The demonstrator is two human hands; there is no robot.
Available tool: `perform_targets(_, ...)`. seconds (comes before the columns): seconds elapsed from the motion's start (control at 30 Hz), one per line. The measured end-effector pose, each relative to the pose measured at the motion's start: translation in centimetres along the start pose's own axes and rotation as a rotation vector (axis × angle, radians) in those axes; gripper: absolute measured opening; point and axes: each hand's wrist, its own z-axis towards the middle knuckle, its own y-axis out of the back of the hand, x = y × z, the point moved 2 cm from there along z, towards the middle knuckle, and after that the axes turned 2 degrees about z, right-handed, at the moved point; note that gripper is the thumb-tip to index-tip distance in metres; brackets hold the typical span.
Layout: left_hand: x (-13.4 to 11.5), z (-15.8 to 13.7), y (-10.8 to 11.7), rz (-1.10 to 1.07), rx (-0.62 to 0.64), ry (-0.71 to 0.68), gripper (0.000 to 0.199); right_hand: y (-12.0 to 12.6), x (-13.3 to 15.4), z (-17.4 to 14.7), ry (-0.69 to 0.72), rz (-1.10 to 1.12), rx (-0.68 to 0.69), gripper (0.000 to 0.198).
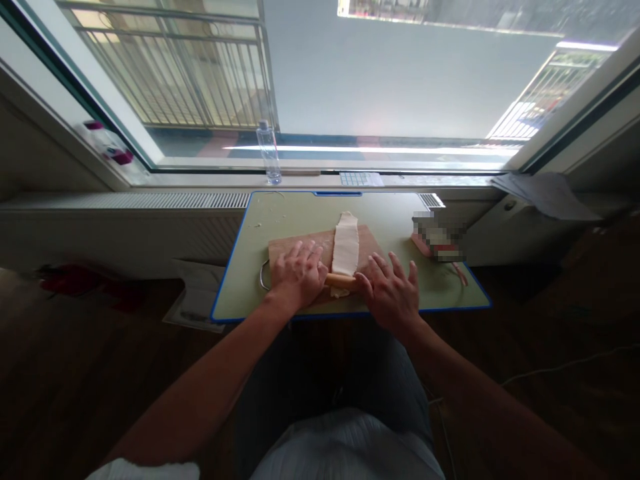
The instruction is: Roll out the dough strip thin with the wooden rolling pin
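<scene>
A light wooden rolling pin [342, 281] lies crosswise over a long strip of pale dough [345, 247]. My left hand [299, 272] lies over the pin's left end, fingers stretched forward over the wooden cutting board [280, 248]. My right hand [391, 288] rests over the other end, fingers spread, its thumb against the pin. Both hands hide the pin's ends and press from above without wrapping round it. Most of the dough runs away from me beyond the pin; a small end shows on the near side.
The board lies on a green, blue-edged folding table [240, 280]. At the table's right is a partly pixelated item [440, 240]. Dough crumbs [257, 225] dot the table's far left. A clear bottle [269, 155] stands on the windowsill, near a white keyboard-like object [361, 179].
</scene>
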Motion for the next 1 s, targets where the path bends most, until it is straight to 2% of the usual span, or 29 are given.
perform_targets(0.37,-0.3,-2.0,-0.1,0.009,-0.075,0.002,0.056,-1.4,-0.1,-1.8,0.004,0.079,-0.103,0.063)
perform_targets(0.57,-0.5,-2.8,0.3,0.009,-0.062,0.009,0.058,-1.1,0.2,-2.3,-0.007,0.092,-0.105,0.063)
perform_targets(0.8,0.2,0.4,-0.1,-0.010,0.145,0.052,0.061,-0.2,0.3,0.5,-0.055,0.051,0.016,0.062)
perform_targets(1.0,0.7,3.2,-0.2,-0.037,0.229,0.052,0.064,-0.4,-0.2,3.0,-0.078,0.017,0.094,0.065)
